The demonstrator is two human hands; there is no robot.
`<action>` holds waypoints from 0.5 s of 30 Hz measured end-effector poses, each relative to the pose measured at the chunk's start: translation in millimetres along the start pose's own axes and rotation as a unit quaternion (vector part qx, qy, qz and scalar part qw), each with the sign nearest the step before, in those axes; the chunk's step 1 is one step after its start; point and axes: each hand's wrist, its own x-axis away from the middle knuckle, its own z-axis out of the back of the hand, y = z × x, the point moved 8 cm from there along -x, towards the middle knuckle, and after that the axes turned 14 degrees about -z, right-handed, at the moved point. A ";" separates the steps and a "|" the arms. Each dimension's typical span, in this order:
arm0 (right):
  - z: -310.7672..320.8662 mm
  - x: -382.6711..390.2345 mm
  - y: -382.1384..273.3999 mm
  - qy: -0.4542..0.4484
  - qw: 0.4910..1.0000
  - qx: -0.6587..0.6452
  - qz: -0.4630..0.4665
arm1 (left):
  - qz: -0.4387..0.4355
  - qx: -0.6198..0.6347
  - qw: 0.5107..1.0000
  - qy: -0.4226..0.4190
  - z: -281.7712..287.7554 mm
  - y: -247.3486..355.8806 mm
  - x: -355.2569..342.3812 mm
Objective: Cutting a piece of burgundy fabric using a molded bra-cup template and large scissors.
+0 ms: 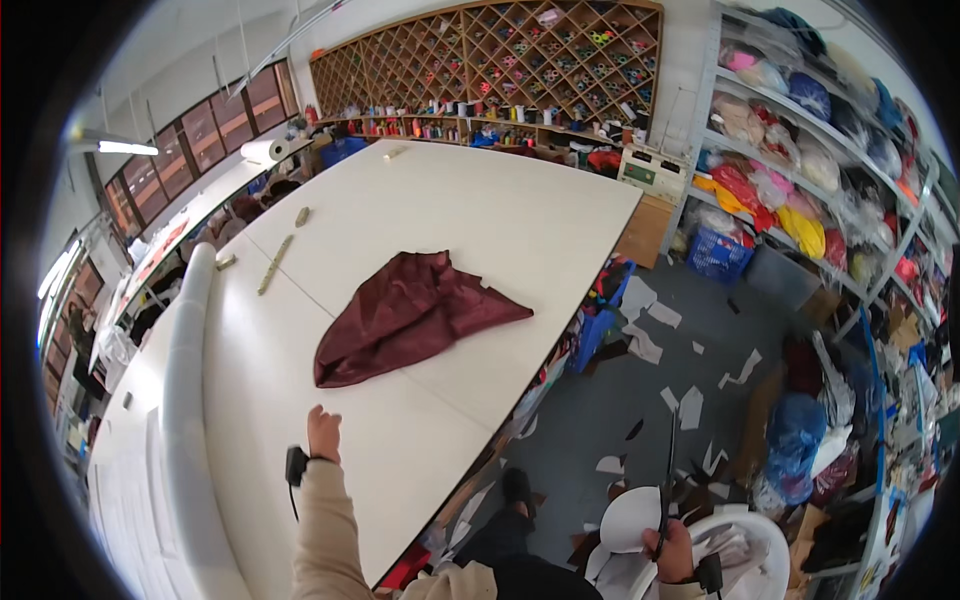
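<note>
A crumpled maroon cloth lies folded on the large white table. Just short of its near left corner, my left hand hovers over the tabletop, fingers half bent and a little apart, with nothing visible in them. Low on the right, beyond the table edge, my right hand grips long dark shears, their blades pointing up and away. Beside that hand is a rounded white piece; whether I hold it too, I cannot tell. A white bin with scraps stands right by it.
A long roll wrapped in clear plastic runs along the table's left side. Further in lie a ruler-like strip and small blocks. Paper scraps litter the floor at right, before shelves of bagged cloth and a blue basket.
</note>
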 end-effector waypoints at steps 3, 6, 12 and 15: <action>7.4 -67.8 -104.7 0.043 0.994 0.085 0.048 | -0.088 0.020 0.995 0.053 -68.8 4.9 18.7; -57.3 -141.2 -188.9 0.053 0.990 0.116 0.062 | -0.178 -0.069 0.981 0.032 -126.8 62.5 -8.6; -163.3 -304.6 -350.1 0.100 0.838 0.471 0.257 | -0.317 -0.312 0.886 -0.133 -285.3 127.8 -74.8; -223.7 -374.3 -403.0 0.085 0.793 0.515 0.314 | -0.165 -0.464 0.835 -0.244 -328.0 112.4 -82.7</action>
